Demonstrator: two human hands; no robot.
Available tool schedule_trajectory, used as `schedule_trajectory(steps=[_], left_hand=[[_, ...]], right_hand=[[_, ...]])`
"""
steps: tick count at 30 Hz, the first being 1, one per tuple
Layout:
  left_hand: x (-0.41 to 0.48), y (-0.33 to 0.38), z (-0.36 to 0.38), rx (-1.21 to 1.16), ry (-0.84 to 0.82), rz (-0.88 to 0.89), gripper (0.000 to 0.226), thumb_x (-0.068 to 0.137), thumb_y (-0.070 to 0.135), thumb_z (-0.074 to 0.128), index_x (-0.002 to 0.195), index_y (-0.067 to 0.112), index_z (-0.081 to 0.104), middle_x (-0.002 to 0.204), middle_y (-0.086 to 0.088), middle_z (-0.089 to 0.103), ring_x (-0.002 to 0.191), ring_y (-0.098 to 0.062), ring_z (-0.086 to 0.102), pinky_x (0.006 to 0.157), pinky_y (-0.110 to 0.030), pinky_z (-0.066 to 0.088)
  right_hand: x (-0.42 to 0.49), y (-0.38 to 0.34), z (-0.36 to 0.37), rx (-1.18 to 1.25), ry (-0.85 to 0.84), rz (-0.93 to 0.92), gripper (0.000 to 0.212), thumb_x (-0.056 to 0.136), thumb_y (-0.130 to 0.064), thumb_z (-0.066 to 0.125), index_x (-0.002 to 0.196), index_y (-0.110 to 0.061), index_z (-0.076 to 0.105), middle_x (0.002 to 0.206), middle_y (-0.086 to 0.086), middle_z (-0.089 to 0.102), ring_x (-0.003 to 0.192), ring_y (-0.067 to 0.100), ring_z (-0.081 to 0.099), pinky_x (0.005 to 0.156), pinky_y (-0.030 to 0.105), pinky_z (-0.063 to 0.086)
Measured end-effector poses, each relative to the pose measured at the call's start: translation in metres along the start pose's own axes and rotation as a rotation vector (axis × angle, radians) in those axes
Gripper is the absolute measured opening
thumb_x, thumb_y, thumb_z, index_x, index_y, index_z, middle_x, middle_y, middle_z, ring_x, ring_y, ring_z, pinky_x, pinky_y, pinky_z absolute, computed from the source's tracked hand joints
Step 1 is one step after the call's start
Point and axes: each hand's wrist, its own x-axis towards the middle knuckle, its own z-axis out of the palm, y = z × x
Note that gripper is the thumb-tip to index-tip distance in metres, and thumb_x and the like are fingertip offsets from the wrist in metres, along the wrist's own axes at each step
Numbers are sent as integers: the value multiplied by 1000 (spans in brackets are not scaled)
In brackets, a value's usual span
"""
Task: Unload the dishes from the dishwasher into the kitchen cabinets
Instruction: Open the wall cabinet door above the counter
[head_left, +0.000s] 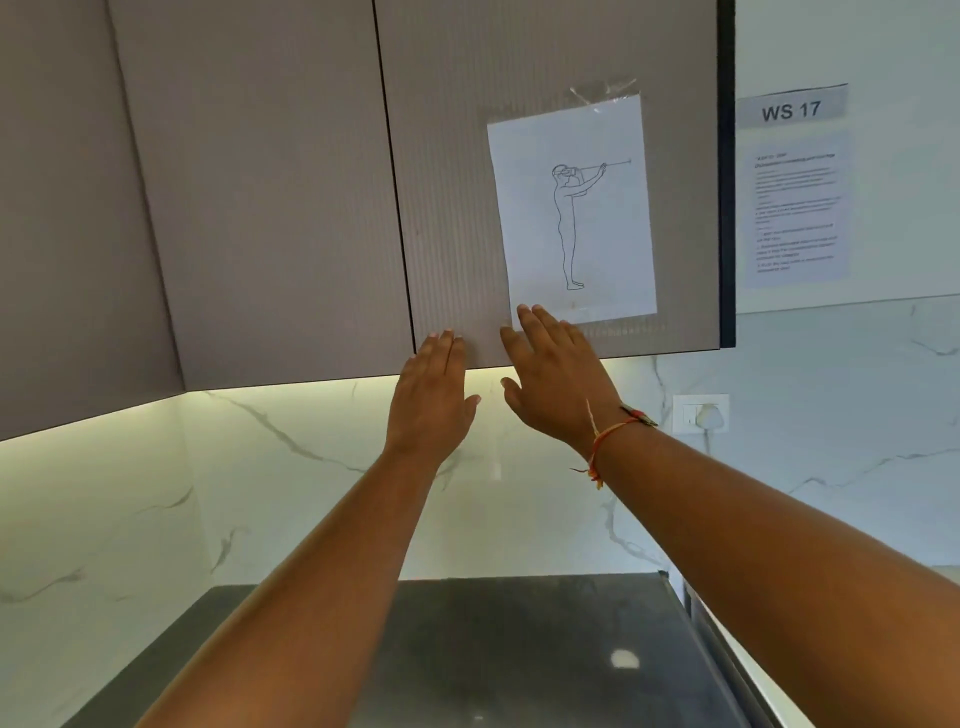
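The left hand (434, 400) and right hand (558, 389) are up, fingers (444, 347) straight, holding nothing. The shut cabinet door (447, 156) is right at the fingertips. A paper drawing (597, 234) hangs just above the right fingers.

Above the left hand (431, 400) and right hand (556, 384), the door (457, 208) is matt and finely ribbed. It carries plain paper (571, 208) under glossy clear tape (602, 93). Below them are a smooth veined marble wall (260, 493) and a dark polished counter (519, 649). Twisted thread (602, 441) circles the right wrist.
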Motion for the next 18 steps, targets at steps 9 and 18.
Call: schedule_trajectory(steps=[9, 18], left_hand=[[77, -59, 83, 80, 118, 242, 89, 85, 15, 71, 156, 14, 18, 164, -8, 14, 152, -28, 11, 122, -44, 17], [89, -73, 96, 100, 261, 391, 81, 85, 10, 69, 154, 15, 27, 162, -9, 23, 149, -33, 20, 120, -47, 23]], right_hand=[[71, 4, 82, -177, -63, 7, 76, 94, -44, 56, 156, -19, 17, 164, 14, 6, 149, 42, 8, 119, 54, 18], [86, -3, 94, -352, -8, 14, 73, 93, -30, 61, 153, -17, 22, 160, 20, 18, 141, 53, 22, 106, 56, 38]])
